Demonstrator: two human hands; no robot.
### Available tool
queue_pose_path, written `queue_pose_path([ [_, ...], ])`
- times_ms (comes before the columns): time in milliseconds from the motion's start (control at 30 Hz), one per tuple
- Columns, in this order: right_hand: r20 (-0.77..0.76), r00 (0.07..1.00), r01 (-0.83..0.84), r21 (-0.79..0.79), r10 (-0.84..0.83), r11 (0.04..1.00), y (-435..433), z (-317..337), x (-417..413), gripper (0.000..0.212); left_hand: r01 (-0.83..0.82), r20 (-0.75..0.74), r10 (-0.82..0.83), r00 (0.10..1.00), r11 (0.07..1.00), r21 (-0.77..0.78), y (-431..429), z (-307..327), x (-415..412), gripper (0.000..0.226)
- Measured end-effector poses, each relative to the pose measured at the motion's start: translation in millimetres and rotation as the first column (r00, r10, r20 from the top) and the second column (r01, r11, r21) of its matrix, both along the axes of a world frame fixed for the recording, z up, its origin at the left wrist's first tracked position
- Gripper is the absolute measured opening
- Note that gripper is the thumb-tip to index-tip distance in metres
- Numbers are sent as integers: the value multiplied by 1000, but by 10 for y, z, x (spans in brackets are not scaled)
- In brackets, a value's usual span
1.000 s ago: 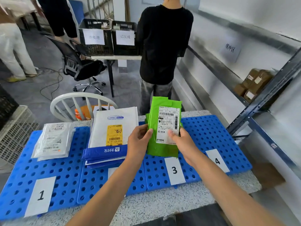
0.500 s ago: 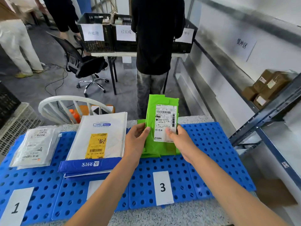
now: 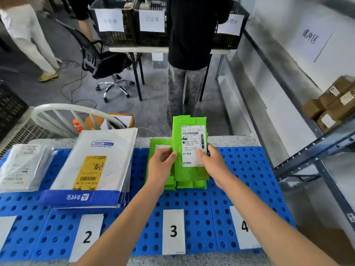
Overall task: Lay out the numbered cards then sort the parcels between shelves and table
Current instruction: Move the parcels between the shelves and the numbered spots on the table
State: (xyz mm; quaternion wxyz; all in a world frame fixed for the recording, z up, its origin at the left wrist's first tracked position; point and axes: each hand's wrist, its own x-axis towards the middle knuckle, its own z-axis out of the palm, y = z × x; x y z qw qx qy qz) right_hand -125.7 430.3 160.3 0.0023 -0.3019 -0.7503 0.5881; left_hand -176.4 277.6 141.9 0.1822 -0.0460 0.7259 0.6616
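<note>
**Clerk:** Largest entry?

**Checker:** Blue panels point(image 3: 249, 169). Rigid plastic, punched with round holes, laid over the speckled table point(image 3: 230, 140).

**Clerk:** Next?

**Checker:** White mailer point(image 3: 107, 164). Flat, soft plastic, yellow label. It lies behind card 2 point(image 3: 87, 237).

**Clerk:** The item in hand?

**Checker:** Green parcel point(image 3: 190, 175). A thin, crinkly oblong bag with its white label facing the person. The long axis runs away from the person, far end tipped up. It is held just above the green pile point(image 3: 155, 148), behind card 3 point(image 3: 173, 231).

**Clerk:** The hands?

**Checker:** Left hand point(image 3: 161, 166) pinches the left edge, thumb in front and fingers behind. Right hand point(image 3: 213, 166) pinches the right edge, thumb on the label. Both are equally near.

**Clerk:** The next move?

**Checker:** The pile lies directly beneath the fingers. I judge a straight lowering, long sides aligned.
</note>
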Motion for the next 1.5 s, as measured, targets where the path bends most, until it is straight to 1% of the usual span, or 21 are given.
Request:
queue_pose_path([
  [133, 54, 996, 78, -105, -73, 991, 144, -274, -107, 40, -3, 106, 8, 994, 999, -51, 135, -188, -69, 32],
  [233, 94, 992, 94, -143, -81, 985, 188, -460, -158, 38, 12, 125, 2, 992, 994, -110, 211, -322, -91, 33],
  [333, 134, 988, 93, -163, -71, 982, 207, -599, -192, 44, 14, 144, 7, 990, 989, -147, 268, -439, -124, 32],
  [533, 197, 977, 99, -103, -77, 990, 302, -835, -248, 44, 55, 138, -25, 990, 973, -224, 383, -631, -151, 34],
  [633, 239, 968, 89, -67, -71, 994, 335, -936, -261, 59, 69, 135, -33, 990, 961, -269, 449, -707, -137, 36],
  [700, 250, 966, 81, -70, -62, 994, 347, -989, -264, 64, 84, 134, -45, 990, 950, -301, 481, -752, -128, 39],
  [767, 258, 965, 77, -73, -55, 994, 361, -1035, -263, 65, 119, 117, -82, 990, 928, -353, 513, -782, -126, 40],
  [867, 259, 965, 64, -64, -45, 996, 375, -1101, -251, 65, 198, 102, -171, 980, 870, -451, 568, -788, -117, 45],
  [1000, 289, 957, -7, -15, 11, 1000, 366, -1213, -239, 66, 274, 132, -241, 961, 795, -541, 635, -764, -52, 52],
  [1100, 305, 949, -105, 83, 75, 991, 342, -1261, -215, 67, 260, 125, -229, 965, 788, -558, 664, -762, 35, 53],
  [1167, 286, 955, -121, 130, 80, 984, 322, -1279, -193, 66, 241, 81, -238, 968, 790, -564, 677, -753, 86, 55],
  [1200, 265, 962, -99, 135, 60, 986, 317, -1271, -176, 67, 241, 61, -252, 966, 785, -571, 679, -736, 100, 55],
  [1267, 183, 983, -25, 140, -1, 990, 331, -1211, -147, 64, 249, 33, -283, 959, 778, -577, 658, -683, 105, 54],
  [1333, 96, 995, 10, 159, -26, 987, 380, -1092, -139, 55, 254, -3, -316, 949, 767, -589, 600, -624, 79, 51],
  [1400, 47, 999, -31, 208, 22, 978, 447, -940, -117, 46, 251, -26, -334, 942, 756, -605, 517, -519, 49, 49],
  [1500, 65, 985, -173, 290, 161, 941, 535, -681, -77, 37, 251, -71, -374, 925, 737, -628, 403, -342, -24, 45],
])
